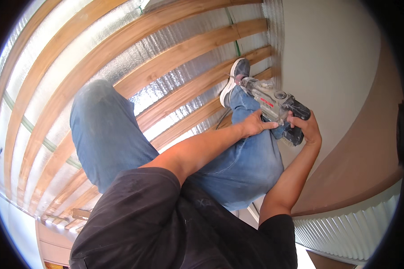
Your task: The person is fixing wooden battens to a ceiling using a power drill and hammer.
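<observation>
- my dusty grey power drill (pixel 268 96); its handle (pixel 299 109) black, its label (pixel 267 102) red;
- my faded blue denim jeans (pixel 108 130);
- my black short-sleeved shirt (pixel 139 215);
- my dark grey, white-soled shoe (pixel 241 68);
- long honey-brown wooden slats (pixel 188 50) striping shiny silver foil sheeting (pixel 159 89);
- a pale, ribbed corrugated panel (pixel 341 235)

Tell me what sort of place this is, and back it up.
Probably a room under construction or renovation: exposed wooden battens run across shiny foil sheeting, and a dusty, drill-like power tool is in use or at hand.
</observation>
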The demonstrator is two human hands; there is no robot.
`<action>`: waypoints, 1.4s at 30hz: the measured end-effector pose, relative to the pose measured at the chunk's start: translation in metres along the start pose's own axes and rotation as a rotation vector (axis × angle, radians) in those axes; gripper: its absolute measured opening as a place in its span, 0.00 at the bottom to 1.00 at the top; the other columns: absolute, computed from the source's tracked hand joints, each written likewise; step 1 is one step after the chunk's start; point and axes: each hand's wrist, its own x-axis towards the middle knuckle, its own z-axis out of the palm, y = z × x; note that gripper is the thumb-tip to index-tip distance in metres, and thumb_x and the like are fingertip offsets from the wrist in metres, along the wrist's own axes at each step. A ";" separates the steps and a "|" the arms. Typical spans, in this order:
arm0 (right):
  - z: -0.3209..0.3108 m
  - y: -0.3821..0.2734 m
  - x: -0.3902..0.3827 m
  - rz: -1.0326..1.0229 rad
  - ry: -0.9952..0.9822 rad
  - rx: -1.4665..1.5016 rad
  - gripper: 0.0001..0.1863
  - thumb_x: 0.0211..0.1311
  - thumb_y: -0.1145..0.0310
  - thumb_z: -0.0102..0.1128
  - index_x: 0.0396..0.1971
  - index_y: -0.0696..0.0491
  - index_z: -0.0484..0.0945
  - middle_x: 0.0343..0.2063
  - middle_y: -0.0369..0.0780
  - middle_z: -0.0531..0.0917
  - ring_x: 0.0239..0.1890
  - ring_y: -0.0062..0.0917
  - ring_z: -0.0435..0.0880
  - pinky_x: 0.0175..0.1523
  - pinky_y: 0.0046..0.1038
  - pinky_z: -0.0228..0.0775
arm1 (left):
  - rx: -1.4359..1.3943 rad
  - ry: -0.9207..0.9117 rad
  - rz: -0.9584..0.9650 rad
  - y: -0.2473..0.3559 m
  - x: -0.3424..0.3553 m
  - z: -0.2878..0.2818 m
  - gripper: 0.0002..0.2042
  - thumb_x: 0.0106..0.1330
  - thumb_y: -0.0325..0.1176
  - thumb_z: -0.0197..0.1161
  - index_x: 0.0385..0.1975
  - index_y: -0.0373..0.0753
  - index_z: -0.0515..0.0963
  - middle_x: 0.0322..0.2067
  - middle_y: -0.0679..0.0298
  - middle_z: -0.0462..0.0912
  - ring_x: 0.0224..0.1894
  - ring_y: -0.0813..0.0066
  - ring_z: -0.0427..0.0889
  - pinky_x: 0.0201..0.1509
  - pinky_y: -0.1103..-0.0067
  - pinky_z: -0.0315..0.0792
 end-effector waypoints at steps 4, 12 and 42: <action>0.000 0.007 0.001 0.008 0.027 0.108 0.12 0.49 0.74 0.71 0.35 0.61 0.83 0.27 0.35 0.83 0.25 0.19 0.78 0.35 0.25 0.71 | 0.330 0.101 -0.170 0.002 0.003 0.001 0.51 0.53 0.61 0.79 0.68 0.29 0.67 0.61 0.46 0.79 0.67 0.55 0.75 0.72 0.68 0.66; 0.002 0.002 0.001 -0.010 0.007 0.086 0.12 0.49 0.74 0.71 0.35 0.61 0.83 0.27 0.35 0.83 0.25 0.19 0.78 0.36 0.25 0.71 | 0.406 0.208 -0.087 -0.011 0.009 0.012 0.53 0.48 0.66 0.79 0.66 0.31 0.68 0.62 0.46 0.79 0.67 0.54 0.76 0.72 0.68 0.66; 0.015 -0.016 0.006 -0.001 -0.024 -0.098 0.11 0.53 0.72 0.70 0.36 0.60 0.83 0.27 0.34 0.83 0.25 0.17 0.79 0.34 0.23 0.72 | 0.381 0.245 -0.100 -0.013 0.008 0.006 0.53 0.47 0.65 0.78 0.65 0.29 0.68 0.59 0.45 0.81 0.65 0.53 0.78 0.70 0.68 0.69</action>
